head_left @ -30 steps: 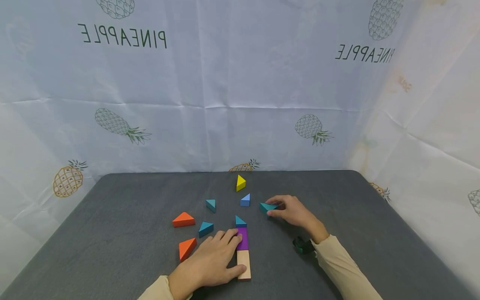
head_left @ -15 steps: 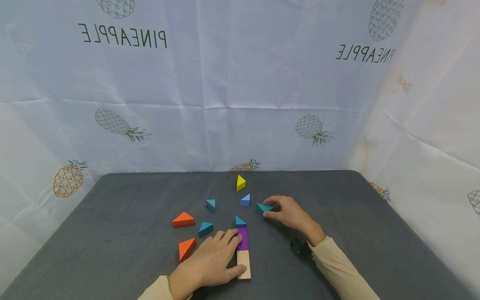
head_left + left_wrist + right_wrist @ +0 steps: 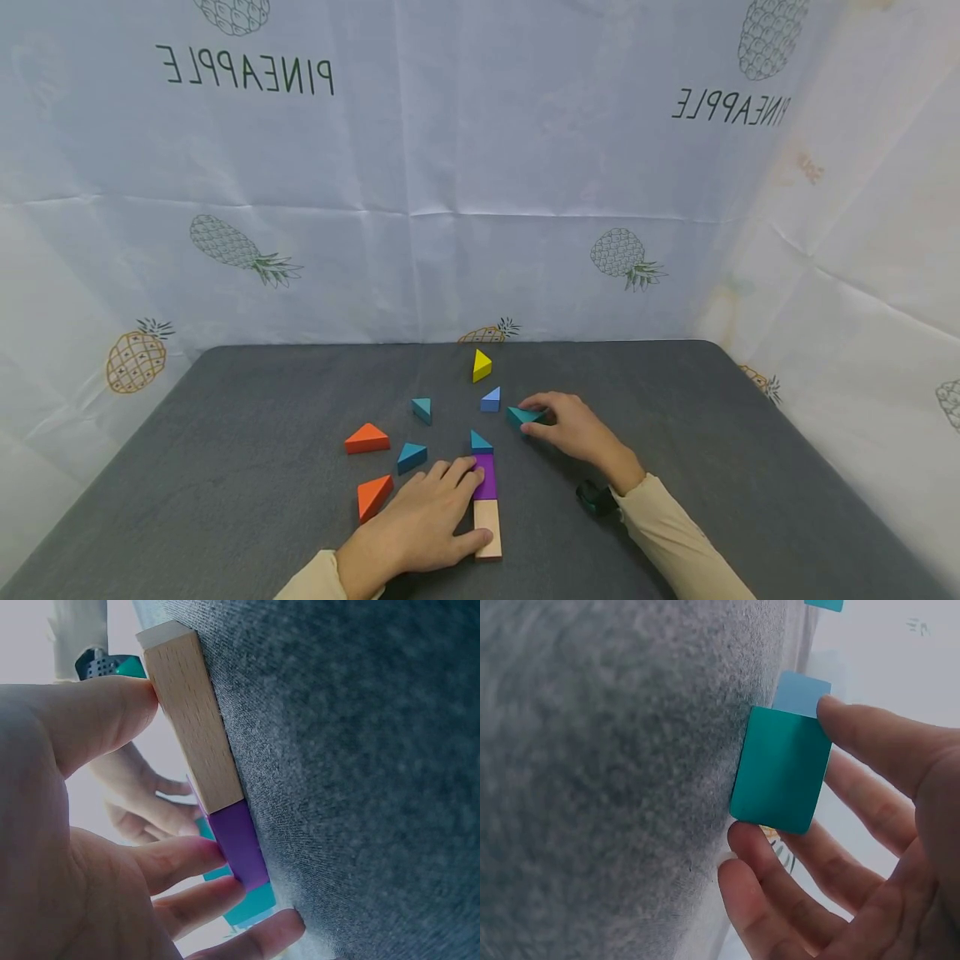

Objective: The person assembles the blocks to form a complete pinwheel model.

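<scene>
Evidently, your right fingers (image 3: pixel 795 896) pinch the teal triangular wooden-looking block (image 3: pixel 780 769), right of the purple wooden-looking cuboid (image 3: pixel 487 480) your relaxed left fingers (image 3: pixel 187 862) touch; likely light; grip edgewise.

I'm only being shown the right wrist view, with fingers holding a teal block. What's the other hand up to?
Observer: The left hand touches a plain wooden block and a purple block.
Visitor: Are those two blocks apart?
Observer: No, the left wrist view shows them meeting end to end.
Visitor: Any other bright colours lying around that I'm missing?
Observer: Yes, the head view shows two orange blocks to the left of the purple one.
</scene>
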Available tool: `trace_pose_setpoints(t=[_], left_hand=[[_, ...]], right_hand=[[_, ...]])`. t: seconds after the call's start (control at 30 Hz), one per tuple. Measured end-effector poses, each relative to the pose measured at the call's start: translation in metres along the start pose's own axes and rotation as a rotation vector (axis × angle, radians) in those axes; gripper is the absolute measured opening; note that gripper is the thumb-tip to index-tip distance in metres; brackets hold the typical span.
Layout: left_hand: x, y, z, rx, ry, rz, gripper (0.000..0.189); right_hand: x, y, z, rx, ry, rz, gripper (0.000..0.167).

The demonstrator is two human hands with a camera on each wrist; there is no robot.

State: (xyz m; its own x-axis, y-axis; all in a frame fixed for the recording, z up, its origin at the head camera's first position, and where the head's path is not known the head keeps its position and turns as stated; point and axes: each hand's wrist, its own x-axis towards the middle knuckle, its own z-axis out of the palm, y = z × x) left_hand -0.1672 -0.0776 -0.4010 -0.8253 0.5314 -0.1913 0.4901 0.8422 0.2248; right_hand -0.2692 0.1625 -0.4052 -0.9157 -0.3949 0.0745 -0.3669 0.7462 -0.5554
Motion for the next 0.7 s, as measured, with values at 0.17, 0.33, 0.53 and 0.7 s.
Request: trace_pose_setpoints(t=[0.17,0.33,0.53,0.7], left_hand=[[-0.0002,-0.0001,-0.0008,-0.001,-0.004,-0.001,0.075],[-0.0004,-0.0004,-0.0005,-0.005,-0.004,-0.001,0.075],[-0.0009,-0.0009,0.0006,-0.004,0.004,0.003,0.075],[-0.0015,-0.0007,0.0018,-0.002,0.015,0.006,0.074]], right_hand=[[0.0010,-0.0016,0.0039,-0.005,0.004,0.001,0.031],[0.0018,-0.0026,0.0063,-0.003,-0.015,-0.005,0.032],[0.0017,-0.0039,0.0063,0.001,-0.042,-0.019,0.033],[0.0003,-0.0074,0.0071,-0.018,-0.038,-0.039,0.032]])
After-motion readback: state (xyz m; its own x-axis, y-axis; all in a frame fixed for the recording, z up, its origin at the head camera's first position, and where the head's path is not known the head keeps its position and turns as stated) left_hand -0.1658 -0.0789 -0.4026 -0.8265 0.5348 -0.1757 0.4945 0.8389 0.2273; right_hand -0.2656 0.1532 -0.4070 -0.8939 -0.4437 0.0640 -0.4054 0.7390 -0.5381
